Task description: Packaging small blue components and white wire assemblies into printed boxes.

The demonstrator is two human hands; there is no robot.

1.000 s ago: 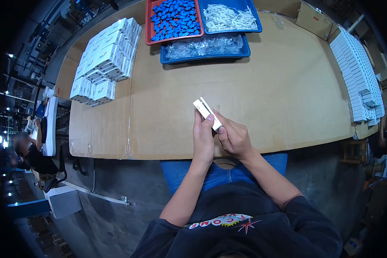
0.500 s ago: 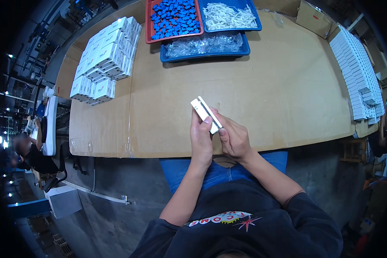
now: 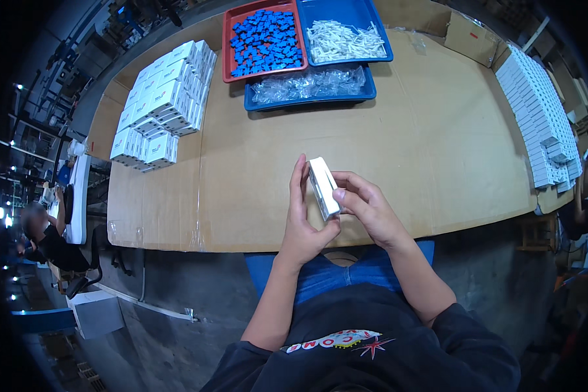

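Observation:
A small white box [image 3: 323, 186] is held up between my two hands above the near part of the cardboard-covered table. My left hand [image 3: 302, 225] grips it, with straight fingers along its left side and the thumb at its lower end. On the other side, my right hand [image 3: 371, 210] presses its thumb against the box's edge; its fingers curl behind it. A narrow white side and a greyish left edge face up. The box's far face is hidden by the fingers.
White boxes are stacked at the far left [image 3: 165, 98], with more in a long stack [image 3: 541, 121] at the right. At the back are a red tray [image 3: 227, 55] of blue parts, a blue tray [image 3: 387, 46] of white sticks and another blue tray [image 3: 310, 102] of clear plastic. A person [image 3: 52, 238] sits far left.
The white box has been turned in my hands, bringing another side up. My left thumb has slid down to its lower end, and my right hand has shifted slightly right.

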